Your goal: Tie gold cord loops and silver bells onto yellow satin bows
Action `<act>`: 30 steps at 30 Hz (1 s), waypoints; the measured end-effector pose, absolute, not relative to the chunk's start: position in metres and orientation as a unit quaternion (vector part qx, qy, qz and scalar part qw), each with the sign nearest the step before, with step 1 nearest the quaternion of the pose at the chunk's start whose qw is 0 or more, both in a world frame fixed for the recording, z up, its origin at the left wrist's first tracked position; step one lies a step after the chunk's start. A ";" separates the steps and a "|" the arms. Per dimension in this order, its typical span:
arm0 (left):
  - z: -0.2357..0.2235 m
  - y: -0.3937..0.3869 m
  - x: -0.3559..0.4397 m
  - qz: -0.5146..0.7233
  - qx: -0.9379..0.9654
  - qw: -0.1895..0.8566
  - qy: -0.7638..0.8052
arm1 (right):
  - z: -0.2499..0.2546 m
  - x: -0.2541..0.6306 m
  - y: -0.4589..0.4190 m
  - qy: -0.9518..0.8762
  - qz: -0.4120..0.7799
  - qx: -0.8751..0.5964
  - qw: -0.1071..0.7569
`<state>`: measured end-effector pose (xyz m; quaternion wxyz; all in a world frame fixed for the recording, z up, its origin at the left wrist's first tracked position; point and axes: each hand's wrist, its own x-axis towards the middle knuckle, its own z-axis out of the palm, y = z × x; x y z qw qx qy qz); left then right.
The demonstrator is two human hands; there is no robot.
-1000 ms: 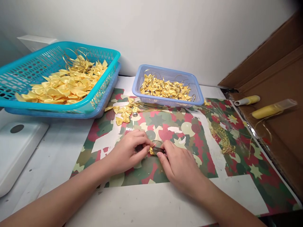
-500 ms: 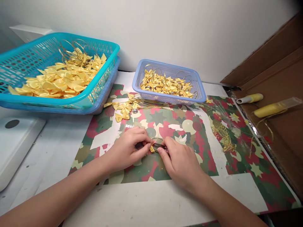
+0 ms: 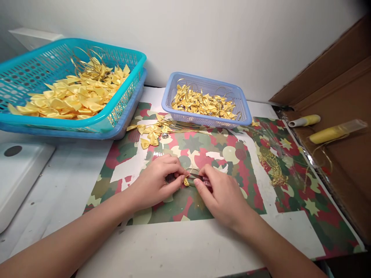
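My left hand (image 3: pixel 164 175) is closed in a pinch on a yellow ribbon bow (image 3: pixel 186 181) just above the patterned sheet. Most of the bow is hidden by the fingers, and a thin gold cord (image 3: pixel 193 169) loops out beside it. A small pointed metal tool with a dark reddish handle (image 3: pixel 206 181) is gripped in my right hand (image 3: pixel 222 193). Its slim tip reaches left to the bow; whether it touches the bow I cannot tell. Beyond the hands lie several loose yellow bows (image 3: pixel 153 133) with gold cords and a silvery bell-like piece (image 3: pixel 165 135).
A turquoise basket (image 3: pixel 124 90) heaped with yellow bows stands at the left, stacked on a blue one. A lilac basket (image 3: pixel 207 119) holds corded bows. Gold cord scraps (image 3: pixel 274 168) lie right, near cardboard (image 3: pixel 333 92) with two yellow thread rolls (image 3: pixel 330 133). A white device (image 3: pixel 20 181) sits left.
My right hand has shifted slightly, and more of the tool's slim metal tip shows beside the bow. The left hand keeps its pinch in place.
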<state>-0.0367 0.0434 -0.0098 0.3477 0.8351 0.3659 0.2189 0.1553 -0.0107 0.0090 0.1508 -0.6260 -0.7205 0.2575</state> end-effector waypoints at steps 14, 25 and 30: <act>-0.013 0.044 -0.036 0.227 0.836 0.348 0.357 | -0.011 0.162 0.005 -0.821 0.202 -0.453 0.283; -0.010 0.044 -0.034 0.225 0.823 0.369 0.368 | -0.017 0.159 0.011 -0.856 0.109 -0.434 0.259; -0.008 0.043 -0.031 0.232 0.799 0.387 0.397 | -0.017 0.158 0.010 -0.863 0.056 -0.431 0.257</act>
